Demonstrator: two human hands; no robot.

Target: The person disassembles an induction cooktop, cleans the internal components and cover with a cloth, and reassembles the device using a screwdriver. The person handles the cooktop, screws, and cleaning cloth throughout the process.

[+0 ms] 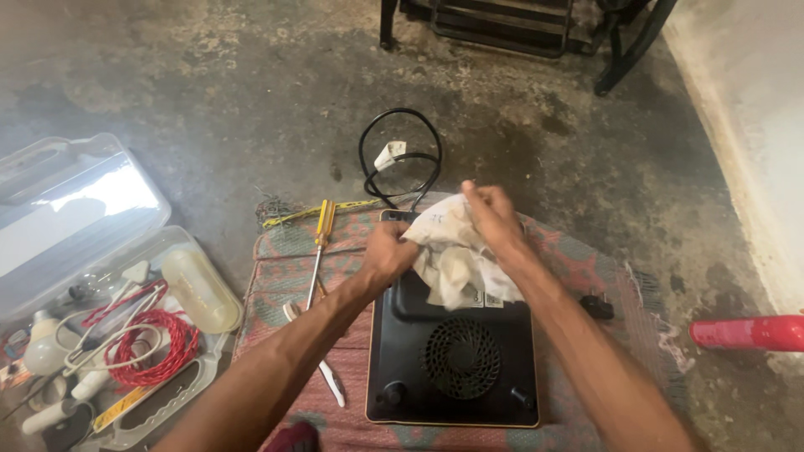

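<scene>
Wires [146, 343] in open plastic box [205, 356]; both hands [494, 219] on cloth [452, 251].

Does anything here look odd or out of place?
The black cooktop lies upside down on the mat, fan grille up. Both hands, left and right, grip a stained white cloth over it.

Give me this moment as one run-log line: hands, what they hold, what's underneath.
left hand: grips white cloth | right hand: grips cloth from above | under: black appliance, vent up, on mat | near: yellow screwdriver
</scene>
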